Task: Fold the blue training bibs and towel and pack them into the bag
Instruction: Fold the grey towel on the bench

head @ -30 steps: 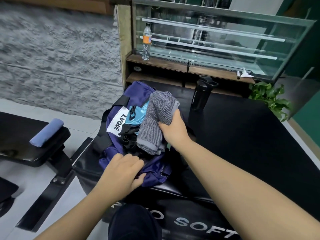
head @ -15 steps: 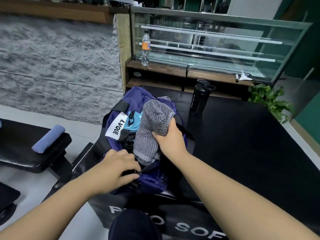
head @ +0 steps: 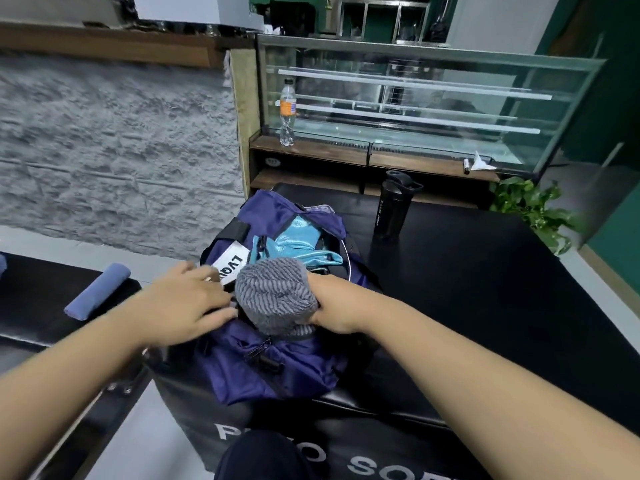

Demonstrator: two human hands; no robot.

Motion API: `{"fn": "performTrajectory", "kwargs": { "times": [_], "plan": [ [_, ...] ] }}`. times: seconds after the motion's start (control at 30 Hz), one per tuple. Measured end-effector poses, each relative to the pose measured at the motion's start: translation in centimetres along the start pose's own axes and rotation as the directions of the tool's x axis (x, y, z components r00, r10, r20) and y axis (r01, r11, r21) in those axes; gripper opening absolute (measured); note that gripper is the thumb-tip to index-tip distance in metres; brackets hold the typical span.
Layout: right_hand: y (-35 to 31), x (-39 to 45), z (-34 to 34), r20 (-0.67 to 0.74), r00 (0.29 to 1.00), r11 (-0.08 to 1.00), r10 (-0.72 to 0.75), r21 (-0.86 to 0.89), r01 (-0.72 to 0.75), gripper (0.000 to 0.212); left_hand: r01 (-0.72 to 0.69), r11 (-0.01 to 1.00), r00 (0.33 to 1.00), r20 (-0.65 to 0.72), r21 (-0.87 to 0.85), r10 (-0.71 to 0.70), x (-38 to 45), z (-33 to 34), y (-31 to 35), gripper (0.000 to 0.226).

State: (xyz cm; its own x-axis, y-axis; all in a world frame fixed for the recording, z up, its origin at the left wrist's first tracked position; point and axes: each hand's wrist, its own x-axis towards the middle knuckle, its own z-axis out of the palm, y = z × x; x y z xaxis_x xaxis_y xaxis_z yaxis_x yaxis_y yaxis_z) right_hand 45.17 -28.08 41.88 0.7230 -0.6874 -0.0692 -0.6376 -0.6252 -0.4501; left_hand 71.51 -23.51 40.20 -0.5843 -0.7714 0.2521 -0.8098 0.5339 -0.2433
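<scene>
Gym corner, black padded counter [head: 467,289]: grey towel [head: 275,294], soft, light and compressible, is gripped at its 3 o'clock side by right hand [head: 332,306], fingers curled round it, above the open bag [head: 277,362]; blue bibs [head: 298,244] already inside at 12 o'clock; left hand [head: 190,299] is rested, fingers apart, on the bag rim.

One bag [head: 277,362], one grey towel [head: 273,292], two bottles [head: 393,209] [head: 287,112], two hands [head: 187,303] [head: 332,306]

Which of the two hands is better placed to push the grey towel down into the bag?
Probably the right hand: it already grips the grey towel over the open bag. The left hand rests on the bag's edge, holding it open.
</scene>
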Motion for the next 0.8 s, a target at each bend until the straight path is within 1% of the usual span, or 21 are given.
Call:
{"fn": "performTrajectory", "kwargs": {
  "times": [0.07, 0.13, 0.23, 0.27, 0.3, 0.4, 0.43, 0.47, 0.53, 0.57, 0.6, 0.67, 0.73, 0.8],
  "plan": [
    [-0.3, -0.1, -0.7, 0.064, 0.998, 1.000, 0.007, -0.028, -0.006, 0.066, -0.013, 0.990, 1.000, -0.014, 0.139, 0.015, 0.0, -0.9, -1.6, 0.035],
    [-0.5, 0.2, -0.9, 0.108, 0.994, 0.998, 0.028, -0.062, -0.022, 0.065, -0.026, 0.976, 0.999, -0.037, 0.216, 0.035, 0.7, -2.4, -2.1, 0.030],
    [-1.0, 1.4, -0.3, 0.176, 0.979, 0.984, 0.099, -0.162, -0.071, 0.080, -0.075, 0.973, 0.992, -0.083, 0.219, 0.095, 1.4, -3.9, -1.6, 0.030],
    [-1.2, 1.8, 0.0, 0.181, 0.975, 0.976, 0.129, -0.194, -0.093, 0.082, -0.099, 0.974, 0.989, -0.089, 0.204, 0.120, 1.4, -4.1, -1.5, 0.031],
    [-1.4, 2.2, 0.4, 0.170, 0.973, 0.968, 0.160, -0.222, -0.120, 0.078, -0.121, 0.977, 0.986, -0.092, 0.177, 0.139, 1.5, -4.3, -1.4, 0.033],
    [-2.3, 2.8, 1.5, 0.074, 0.975, 0.944, 0.210, -0.276, -0.182, 0.051, -0.140, 0.989, 0.982, -0.121, 0.039, 0.144, 1.6, -4.6, -0.9, 0.040],
    [-2.3, 2.8, 1.9, 0.034, 0.980, 0.949, 0.195, -0.260, -0.179, 0.047, -0.136, 0.991, 0.982, -0.131, 0.008, 0.136, 1.6, -4.6, -0.8, 0.040],
    [-2.2, 2.7, 2.2, -0.002, 0.986, 0.962, 0.166, -0.219, -0.162, 0.048, -0.128, 0.992, 0.982, -0.138, -0.006, 0.126, 1.6, -4.6, -0.7, 0.039],
    [-1.6, 2.4, 2.6, -0.071, 0.990, 0.991, 0.122, -0.036, -0.125, 0.052, -0.110, 0.994, 0.982, -0.156, -0.024, 0.104, 1.7, -4.6, -0.8, 0.033],
    [-1.5, 2.1, 2.4, -0.097, 0.990, 0.994, 0.105, 0.052, -0.100, 0.050, -0.104, 0.994, 0.982, -0.165, -0.040, 0.097, 1.6, -4.6, -1.0, 0.029],
    [-1.4, 1.9, 2.0, -0.103, 0.991, 0.992, 0.086, 0.103, -0.075, 0.047, -0.105, 0.993, 0.981, -0.171, -0.056, 0.094, 1.6, -4.6, -1.2, 0.028],
    [-1.7, 1.8, 0.8, -0.057, 0.998, 0.995, 0.032, 0.092, -0.027, 0.038, -0.110, 0.989, 0.977, -0.191, -0.098, 0.090, 1.8, -4.8, -1.4, 0.033],
    [-2.3, 2.2, -0.3, 0.048, 0.999, 1.000, -0.014, -0.007, 0.014, 0.029, -0.091, 0.984, 0.974, -0.221, -0.156, 0.055, 2.2, -5.4, -1.4, 0.032],
    [-2.9, 2.8, -0.7, 0.137, 0.990, 0.991, -0.019, -0.131, 0.037, 0.028, -0.083, 0.980, 0.969, -0.245, -0.183, 0.036, 2.8, -6.0, -1.0, 0.025]
  ]
}}
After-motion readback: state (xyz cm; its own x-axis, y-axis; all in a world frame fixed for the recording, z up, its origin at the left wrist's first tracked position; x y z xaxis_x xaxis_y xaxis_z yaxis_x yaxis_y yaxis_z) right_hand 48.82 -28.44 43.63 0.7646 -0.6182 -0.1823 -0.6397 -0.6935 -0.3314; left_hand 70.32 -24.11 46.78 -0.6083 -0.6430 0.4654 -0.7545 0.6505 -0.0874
